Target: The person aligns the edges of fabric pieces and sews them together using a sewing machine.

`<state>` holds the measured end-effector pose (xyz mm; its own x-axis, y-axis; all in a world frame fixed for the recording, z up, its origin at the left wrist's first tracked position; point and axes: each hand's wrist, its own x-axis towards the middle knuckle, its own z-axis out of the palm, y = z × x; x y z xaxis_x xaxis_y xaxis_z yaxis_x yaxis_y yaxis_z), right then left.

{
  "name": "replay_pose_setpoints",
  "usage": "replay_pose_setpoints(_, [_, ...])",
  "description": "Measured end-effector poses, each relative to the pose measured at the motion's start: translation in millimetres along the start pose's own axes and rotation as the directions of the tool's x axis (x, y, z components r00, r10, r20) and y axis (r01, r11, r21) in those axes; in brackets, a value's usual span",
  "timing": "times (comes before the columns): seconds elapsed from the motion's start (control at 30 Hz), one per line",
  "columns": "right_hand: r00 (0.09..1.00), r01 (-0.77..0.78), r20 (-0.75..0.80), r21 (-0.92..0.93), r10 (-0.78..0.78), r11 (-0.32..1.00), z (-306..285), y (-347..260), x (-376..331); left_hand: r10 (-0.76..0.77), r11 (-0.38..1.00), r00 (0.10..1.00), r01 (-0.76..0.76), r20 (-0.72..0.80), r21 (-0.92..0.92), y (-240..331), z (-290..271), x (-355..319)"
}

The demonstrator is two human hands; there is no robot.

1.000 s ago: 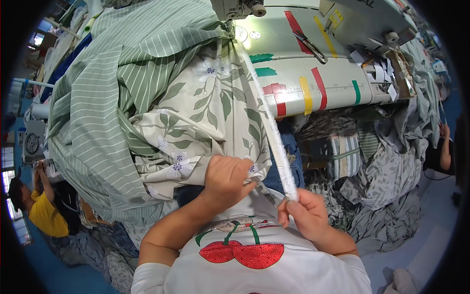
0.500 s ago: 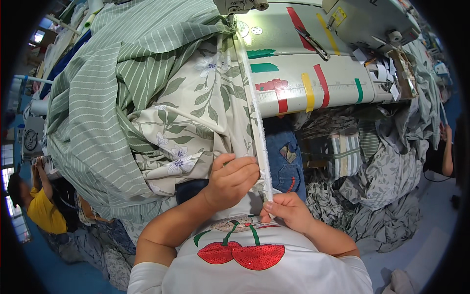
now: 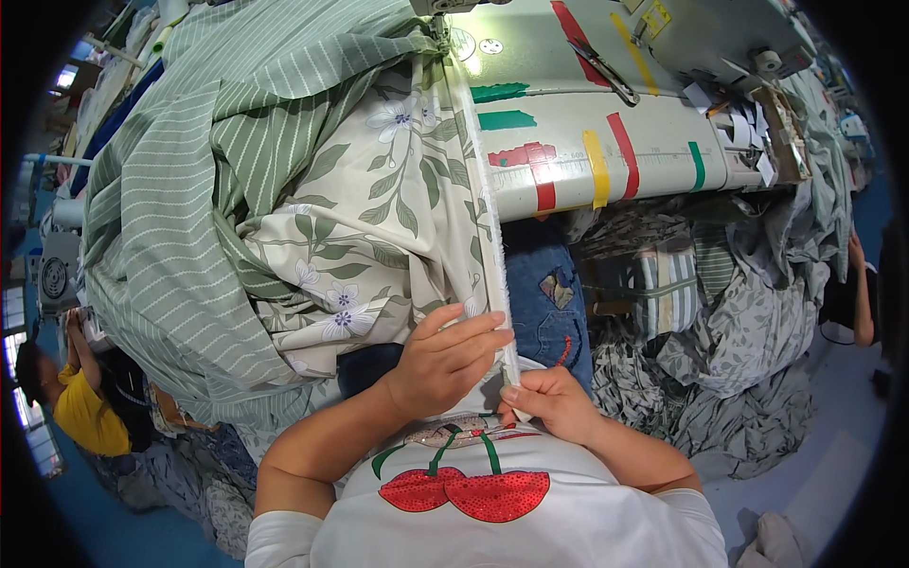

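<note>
A cream floral fabric [image 3: 379,227] with green leaves and violet flowers runs from under the sewing machine head [image 3: 442,8] down to my lap. Along its right side lies a folded band with a frayed white edge [image 3: 494,256], pulled straight. My left hand [image 3: 447,364] lies over this band, its fingers close together across the edge; the thumb cannot be made out surely. Closer to my body, my right hand [image 3: 551,402] pinches the band's lower end between thumb and fingers. Green striped fabric [image 3: 170,218] is bunched with the floral cloth on the left.
On the pale machine bed [image 3: 559,180] are strips of coloured tape and metal thread snips [image 3: 606,74]. A box of small papers [image 3: 772,142] stands at its right end. Fabric heaps [image 3: 729,417] lie below right. Other people work at the far left [image 3: 90,402] and far right [image 3: 857,303].
My left hand has moved slightly right and toward my body, reaching further over the edge. My right hand keeps its pinch, almost in place. The whole view has shifted a little.
</note>
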<state>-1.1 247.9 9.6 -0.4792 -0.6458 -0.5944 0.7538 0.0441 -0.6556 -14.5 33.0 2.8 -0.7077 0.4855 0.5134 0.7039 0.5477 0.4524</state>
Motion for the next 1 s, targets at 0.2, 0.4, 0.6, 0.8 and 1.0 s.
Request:
replay_pose_setpoints(0.2, [0.997,0.045,0.058,-0.061,-0.042,0.997,-11.1,-8.6,3.8,-0.032,0.991,0.998,0.024,-0.061,-0.134,-2.8,5.4,5.0])
replay_pose_setpoints(0.4, [0.384,0.293,0.060,-0.954,-0.921,0.061,-18.6,-52.1,37.1,-0.035,0.987,0.999,0.030,-0.031,-0.157,-2.8,2.3,5.0])
replay_pose_setpoints(0.6, [0.270,0.428,0.639,-0.749,-0.720,-0.505,-18.8,-70.3,60.8,-0.108,0.968,0.994,0.107,0.008,-0.226,3.8,-19.3,10.7])
replay_pose_setpoints(0.8, [0.320,0.485,0.633,-0.749,-0.704,-0.453,-18.1,-77.1,59.1,-0.361,0.863,0.903,0.419,-0.234,0.281,-66.3,-111.3,77.8])
replay_pose_setpoints(1.0, [0.316,0.492,0.641,-0.741,-0.700,-0.456,-11.3,-78.9,56.9,-0.384,0.291,0.885,0.387,-0.264,0.875,-160.4,-167.5,96.4])
